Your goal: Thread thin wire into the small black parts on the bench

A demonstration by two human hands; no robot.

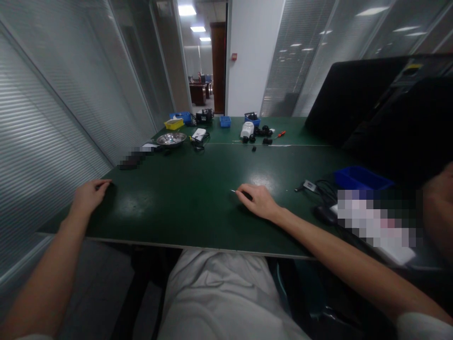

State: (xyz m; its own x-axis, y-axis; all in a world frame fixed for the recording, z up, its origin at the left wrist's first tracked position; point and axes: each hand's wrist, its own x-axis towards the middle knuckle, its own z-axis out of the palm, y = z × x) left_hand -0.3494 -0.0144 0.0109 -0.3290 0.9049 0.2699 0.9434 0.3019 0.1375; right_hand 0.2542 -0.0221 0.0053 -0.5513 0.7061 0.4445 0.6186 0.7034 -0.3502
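Note:
My right hand rests over the middle of the green table. Its thumb and forefinger are pinched on a thin, pale, pin-like piece whose tip points left; its kind is too small to tell. At the table's left side, my left hand has its thumb and fingers drawn together near the edge. Whether anything small lies between those fingertips cannot be made out. The two hands are wide apart.
Farther back are a metal bowl, a white box with a cable, a white device, an orange-handled screwdriver and small bins. At right sit a blue tray, a mouse, cables, a monitor and another person's arm.

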